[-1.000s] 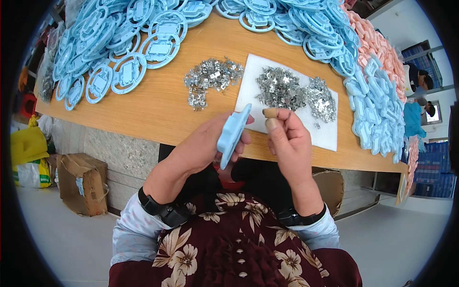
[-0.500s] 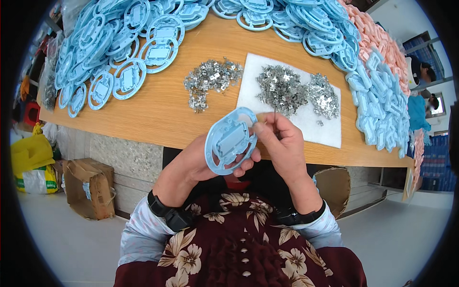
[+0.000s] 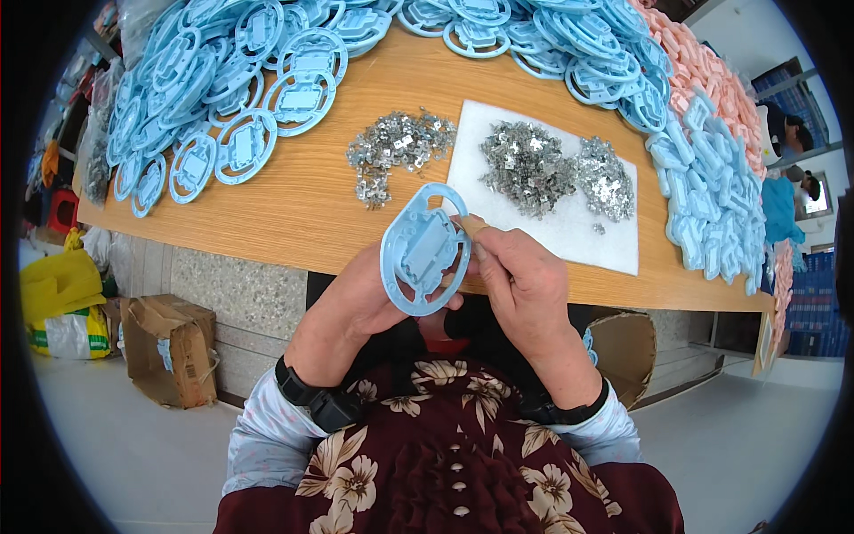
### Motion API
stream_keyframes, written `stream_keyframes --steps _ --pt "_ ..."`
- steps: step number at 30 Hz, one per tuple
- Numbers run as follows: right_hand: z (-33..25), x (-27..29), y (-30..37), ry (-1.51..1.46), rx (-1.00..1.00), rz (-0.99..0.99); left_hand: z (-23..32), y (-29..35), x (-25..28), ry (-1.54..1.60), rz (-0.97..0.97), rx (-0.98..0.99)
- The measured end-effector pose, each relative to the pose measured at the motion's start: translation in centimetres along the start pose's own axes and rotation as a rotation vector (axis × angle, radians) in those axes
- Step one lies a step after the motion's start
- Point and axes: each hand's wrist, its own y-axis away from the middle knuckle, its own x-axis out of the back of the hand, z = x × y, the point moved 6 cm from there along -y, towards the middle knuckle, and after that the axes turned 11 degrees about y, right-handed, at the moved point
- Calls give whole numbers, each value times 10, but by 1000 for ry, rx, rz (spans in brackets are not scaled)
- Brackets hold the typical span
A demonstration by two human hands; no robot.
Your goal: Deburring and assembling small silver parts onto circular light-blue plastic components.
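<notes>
A person's left hand (image 3: 356,289) has its grip around a light-blue oval plastic frame (image 3: 427,254), held tilted above their lap at the near edge of a wooden bench (image 3: 294,200). The right hand (image 3: 529,267) meets the frame's right rim with its fingertips; whether its grip pinches anything there cannot be told. Beyond, a pile of small metal pieces (image 3: 400,142) lies on the bench, left of a white pad (image 3: 609,254) bearing two more metal heaps (image 3: 525,165).
</notes>
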Motion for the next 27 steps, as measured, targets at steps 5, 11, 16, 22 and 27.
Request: stream_keyframes --steps 5,11,16,22,27 --pt "-1 -1 0 26 28 22 3 1 -3 -61 -10 12" --pt "-1 -1 2 56 45 40 3 2 -19 -151 33 0" --pt "-2 0 3 106 95 50 2 0 -19 -174 34 -7" --pt "-2 -3 6 159 143 89 -1 -3 -19 -112 53 -40" --pt "-10 -1 5 222 229 103 0 -8 -16 -77 22 -64"
